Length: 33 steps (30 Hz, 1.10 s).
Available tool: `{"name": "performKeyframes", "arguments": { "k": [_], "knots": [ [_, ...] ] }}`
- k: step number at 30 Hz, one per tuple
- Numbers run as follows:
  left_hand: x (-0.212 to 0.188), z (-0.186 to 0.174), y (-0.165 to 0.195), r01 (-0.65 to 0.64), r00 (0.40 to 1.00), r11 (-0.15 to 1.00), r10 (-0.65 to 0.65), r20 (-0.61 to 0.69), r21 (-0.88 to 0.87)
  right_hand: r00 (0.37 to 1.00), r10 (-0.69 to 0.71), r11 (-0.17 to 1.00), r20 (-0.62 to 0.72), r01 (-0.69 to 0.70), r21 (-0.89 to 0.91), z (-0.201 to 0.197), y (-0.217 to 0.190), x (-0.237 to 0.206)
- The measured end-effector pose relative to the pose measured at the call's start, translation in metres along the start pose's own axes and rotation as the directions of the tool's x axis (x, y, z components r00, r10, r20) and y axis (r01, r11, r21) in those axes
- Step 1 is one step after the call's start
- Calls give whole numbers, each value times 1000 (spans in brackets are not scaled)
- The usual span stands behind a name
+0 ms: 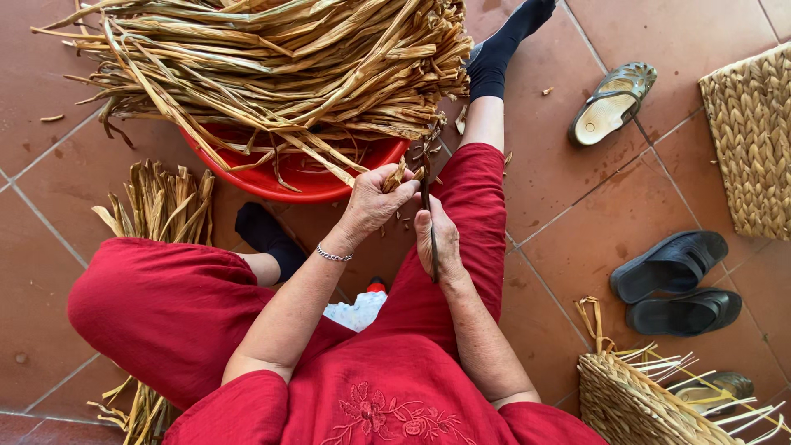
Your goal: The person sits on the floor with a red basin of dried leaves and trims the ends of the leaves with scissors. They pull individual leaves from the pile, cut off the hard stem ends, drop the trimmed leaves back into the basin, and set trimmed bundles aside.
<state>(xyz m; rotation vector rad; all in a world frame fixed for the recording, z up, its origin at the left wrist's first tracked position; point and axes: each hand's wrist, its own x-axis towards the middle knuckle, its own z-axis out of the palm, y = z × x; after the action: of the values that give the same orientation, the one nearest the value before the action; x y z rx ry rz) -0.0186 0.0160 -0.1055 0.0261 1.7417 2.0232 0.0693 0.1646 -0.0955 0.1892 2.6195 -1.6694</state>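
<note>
Red garment nearest. Left hand (375, 202) pinches dried leaf strip (399, 175) beside red basin (297, 177); right hand (437, 239) grips dark blade (430, 227). Judged best: strip taut, blade angled away from fingers.

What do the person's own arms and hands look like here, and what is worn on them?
Both arms are bare from short red sleeves down. The left hand has a thin silver chain bracelet at the wrist. The right hand shows no ring, watch or glove. The red top has embroidered flowers on the front.
</note>
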Motion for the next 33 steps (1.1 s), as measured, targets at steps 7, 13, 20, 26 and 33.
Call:
{"name": "performKeyframes", "arguments": {
  "k": [7,13,20,26,33],
  "knots": [
    [0,-1,-6,16,1000,999,-15,-15,44,1000,5,995,-2,-6,-95,0,-1,-3],
    [3,-4,-13,19,1000,1000,-19,22,-19,995,103,977,-13,-104,-185,4,1,-5],
    [4,-8,-11,7,997,999,-10,72,44,995,-81,985,-56,72,-156,2,-6,0],
    [5,-10,-15,61,994,998,-63,93,19,996,80,991,-41,-84,-104,9,13,-2],
    [24,-14,-15,-453,773,505,632,43,735,905,418,673,76,-365,643,7,54,12]
  ]
}}
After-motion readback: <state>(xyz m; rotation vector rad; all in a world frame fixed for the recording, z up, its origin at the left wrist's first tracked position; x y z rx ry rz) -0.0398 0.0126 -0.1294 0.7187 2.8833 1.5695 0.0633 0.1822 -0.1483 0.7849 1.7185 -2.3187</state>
